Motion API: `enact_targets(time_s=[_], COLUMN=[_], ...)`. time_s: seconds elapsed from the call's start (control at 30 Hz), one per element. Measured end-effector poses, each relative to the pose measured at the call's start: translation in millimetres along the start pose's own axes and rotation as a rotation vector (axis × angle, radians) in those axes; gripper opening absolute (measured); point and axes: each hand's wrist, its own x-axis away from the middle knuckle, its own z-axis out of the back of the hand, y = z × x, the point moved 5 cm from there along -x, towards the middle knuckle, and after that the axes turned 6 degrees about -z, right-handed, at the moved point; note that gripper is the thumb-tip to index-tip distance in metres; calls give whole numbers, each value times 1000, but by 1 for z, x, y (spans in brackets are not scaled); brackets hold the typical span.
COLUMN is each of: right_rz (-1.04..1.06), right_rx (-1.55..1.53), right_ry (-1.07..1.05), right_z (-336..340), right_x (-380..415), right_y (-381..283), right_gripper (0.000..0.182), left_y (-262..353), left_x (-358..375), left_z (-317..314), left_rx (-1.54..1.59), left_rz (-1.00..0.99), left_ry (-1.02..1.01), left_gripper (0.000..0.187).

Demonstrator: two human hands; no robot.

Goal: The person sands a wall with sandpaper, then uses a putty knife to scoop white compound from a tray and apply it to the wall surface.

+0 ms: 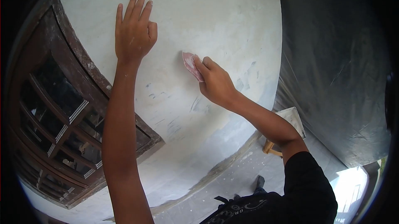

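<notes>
My left hand (pixel 134 35) lies flat against the pale wall (pixel 208 12), its fingers stretched upward and spread, with nothing in it. To the right and a little lower, my right hand (pixel 218 80) grips a reddish, white-dusted sanding pad (pixel 192 66) whose far edge meets the wall. The pad looks thin and folded; its exact make cannot be told. Below both hands the wall shows grey-blue streaks and whiter patches.
A dark wooden window frame (pixel 93 68) with glass panes stands at left. Dark plastic sheeting (pixel 332 58) hangs at right. A small wooden stool (pixel 272 147) with a whitish top stands low at right, on the dust-spotted floor (pixel 245 178).
</notes>
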Motion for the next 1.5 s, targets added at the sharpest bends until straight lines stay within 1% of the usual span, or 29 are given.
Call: enact_targets(time_s=[0.03, 0.07, 0.1, 0.17, 0.2, 0.27, 0.33, 0.4, 0.43, 0.47, 0.53, 0.6, 0.7, 0.73, 0.8, 0.83, 0.9, 0.93, 1.0, 1.07, 1.17, 1.2, 1.27, 1.3, 1.4, 1.43, 1.47, 1.5], right_rz=[-24, -46, -32, -56, -55, 21, 77, 60, 37, 71, 34, 16, -39, -40, 61, 56, 108, 173, 157, 118, 86, 89, 62, 105, 132, 111, 147, 139], right_rx=[-39, -36, -14, 83, 158, 297, 330, 253, 136, 64, 12, 2, 92, 92, 276, 275, 333, 321, 210, 93, 59, 77, 141, 188, 278, 289, 270, 238], right_ry=[-4, 66, 181, 294, 317, 289, 260, 62, -22, -37, -159, -28, 177, 177, 348, 349, 247, 207, -28, -133, 55, 150, 264, 333, 339, 248, 223, 119], right_z=[8, 19, 31, 41, 41, 29, 7, -11, -14, -17, -5, 14, 34, 30, 26, 20, -2, -11, -29, -22, 10, 21, 31, 31, 9, -3, -11, -20], right_x=[-4, -22, -40, -77, -91, -98, -74, -30, -5, 15, 25, 1, -57, -76, -97, -93, -73, -47, 5, 25, -19, -40, -79, -91, -94, -79, -55, -31], right_y=[-3, 1, 4, 17, 22, 28, 25, 12, 4, -2, -12, -10, -1, 5, 7, 7, 3, -4, -13, -23, -22, -20, -14, -10, -1, -3, -8, -11], right_gripper=[62, 59, 57, 54, 53, 51, 54, 61, 64, 68, 66, 66, 57, 57, 51, 51, 51, 55, 62, 68, 64, 62, 59, 58, 57, 55, 56, 59], left_y=[0, -1, -1, 0, 0, -1, -1, -1, -1, -1, 0, -1, -1, -1, -1, -1, -1, -1, 0, -3, 0, 0, 0, 0, -1, -1, -1, 0], left_x=[0, 1, 0, 0, 0, 0, 1, 0, 0, 0, 0, -1, 1, 0, 0, 0, -1, -1, 1, 0, 1, 0, 0, 0, 0, 1, 1, 1], left_z=[0, 0, -1, 0, 0, 0, 0, 0, 0, 0, 1, 0, 2, 2, 1, 0, 1, 2, 1, 1, 0, 1, 1, 1, 0, 0, 0, 0], left_rx=[0, 1, -6, -14, -3, 4, 14, 10, 7, 5, 7, -3, -5, -5, -6, -8, 2, 8, 11, 17, 21, 8, -6, -6, -6, -4, -4, -5], left_rz=[-1, 0, 0, 1, 2, 3, 3, 2, -1, 3, 6, -4, -15, -19, -23, -24, -26, -21, -7, 4, 3, -7, -18, -17, -20, -21, -23, -21], left_ry=[2, -1, -10, -17, -7, 3, 5, 7, 9, 11, 4, 36, 62, 65, 68, 70, 72, 76, 52, 31, 23, 47, 75, 77, 81, 83, 84, 78], left_gripper=[48, 48, 48, 48, 48, 48, 47, 47, 47, 47, 47, 46, 44, 44, 44, 44, 44, 44, 45, 47, 46, 45, 43, 43, 43, 43, 43, 43])
